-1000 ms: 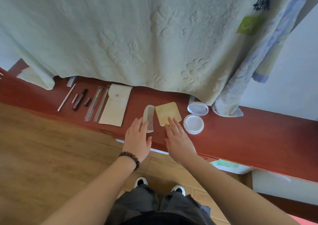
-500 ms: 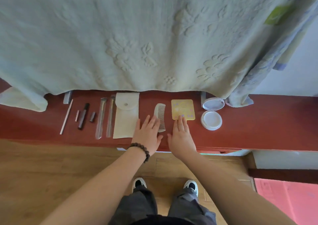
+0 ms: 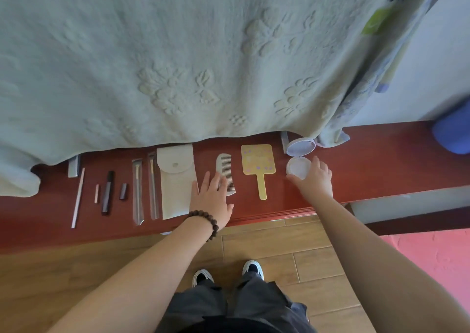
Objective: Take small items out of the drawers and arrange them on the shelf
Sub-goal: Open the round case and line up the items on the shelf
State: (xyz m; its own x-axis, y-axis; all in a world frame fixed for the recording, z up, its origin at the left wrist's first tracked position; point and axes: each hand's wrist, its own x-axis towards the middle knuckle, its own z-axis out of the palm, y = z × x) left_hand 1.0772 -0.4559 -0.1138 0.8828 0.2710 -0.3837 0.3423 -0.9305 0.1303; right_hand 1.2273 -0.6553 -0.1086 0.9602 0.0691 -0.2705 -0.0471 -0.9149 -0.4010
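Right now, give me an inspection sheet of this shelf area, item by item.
Surface: red wooden shelf, items laid in a row.
Job's things: thin stick, dark tube, two wrapped brushes, cloth pouch, comb, yellow hand mirror, open round compact.
Clutter: nothing seen.
Hands: left hand flat, fingers on the comb; right hand curled round the compact's base.
Cables: nothing seen.
Surroundings: embossed green blanket hanging over the shelf's back, wooden floor, blue object far right.
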